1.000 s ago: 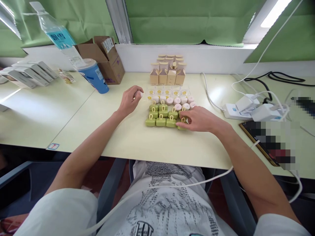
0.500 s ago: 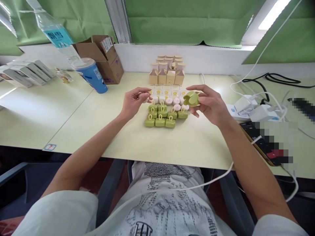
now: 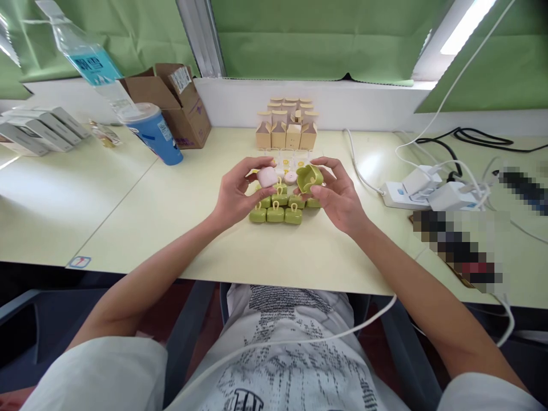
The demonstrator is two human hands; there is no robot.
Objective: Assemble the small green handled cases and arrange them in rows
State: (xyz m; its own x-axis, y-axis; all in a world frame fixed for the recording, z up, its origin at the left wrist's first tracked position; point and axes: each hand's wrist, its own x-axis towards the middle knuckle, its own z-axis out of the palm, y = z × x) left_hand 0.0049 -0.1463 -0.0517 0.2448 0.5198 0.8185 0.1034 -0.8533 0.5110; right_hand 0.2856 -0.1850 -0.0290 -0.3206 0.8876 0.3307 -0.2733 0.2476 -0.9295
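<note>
Between the thumb and fingers of my left hand (image 3: pixel 237 191) is a small pale pink rounded case (image 3: pixel 268 177). My right hand (image 3: pixel 342 197) grips a green hollow case cover (image 3: pixel 309 178), its opening tilted up and a pale loop visible at it. The two pieces are close together but apart, above the table. Below and behind them sit several green cases with loops (image 3: pixel 275 214) in rows, partly hidden by my hands. More round pink pieces (image 3: pixel 290 178) and clear packs with yellow marks (image 3: pixel 302 164) lie just behind.
Small open cardboard boxes (image 3: pixel 286 136) stand against the wall. To the left are a brown carton (image 3: pixel 188 117), a blue cup (image 3: pixel 156 137), a plastic bottle (image 3: pixel 92 63) and white boxes (image 3: pixel 47 128). A power strip (image 3: pixel 402 194) and cables lie on the right.
My left hand has lifted the pink case and turned it into view. My right hand has moved left with the green cover, tilting it, and both hands are closer together.
</note>
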